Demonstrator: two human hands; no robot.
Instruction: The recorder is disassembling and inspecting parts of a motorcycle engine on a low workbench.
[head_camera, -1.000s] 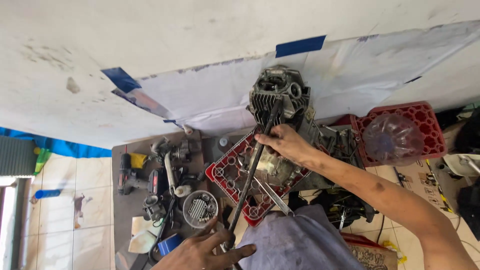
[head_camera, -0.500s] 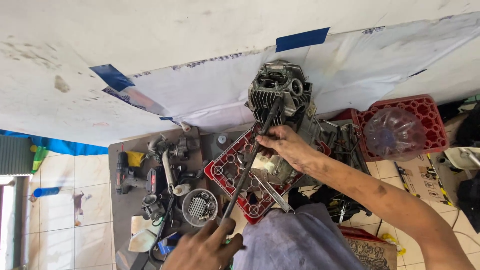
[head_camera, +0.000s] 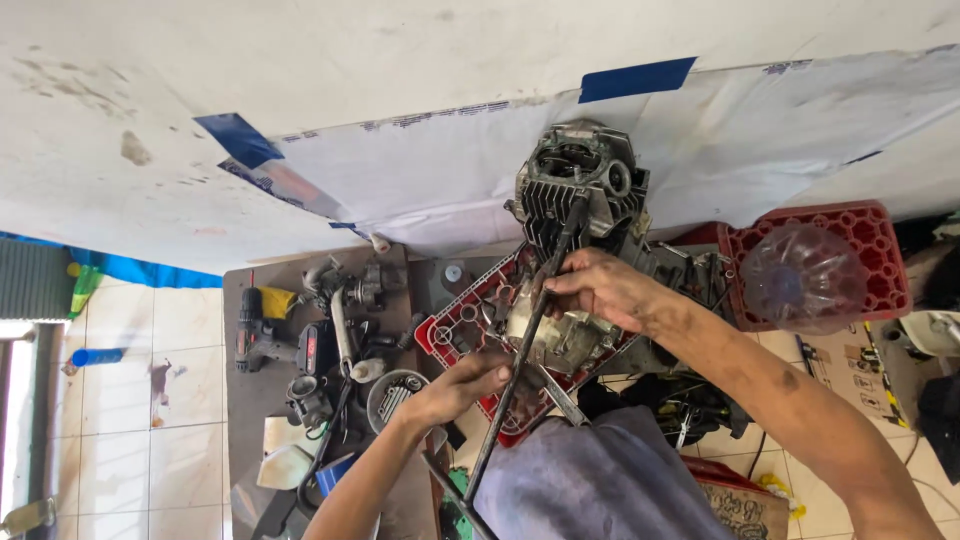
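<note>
A grimy motorcycle engine (head_camera: 580, 190) with a finned cylinder stands on a red plastic crate (head_camera: 470, 330) against the wall. A long dark metal rod (head_camera: 525, 350) runs from the cylinder fins down toward me. My right hand (head_camera: 600, 290) grips the rod near the engine, just below the fins. My left hand (head_camera: 460, 385) is closed around the same rod lower down, over the crate's front corner. My knee in grey-blue cloth (head_camera: 590, 480) sits below both hands.
A brown board (head_camera: 250, 400) on the tiled floor holds a cordless drill (head_camera: 265, 340), engine parts and a round finned cover (head_camera: 395, 395). A second red crate (head_camera: 830, 260) with a clear plastic bottle (head_camera: 800, 275) stands at right. White sheets are taped to the wall.
My left hand has slid up the rod from its lower end to near the crate's corner. The right hand stays on the rod by the engine. The view shifted slightly.
</note>
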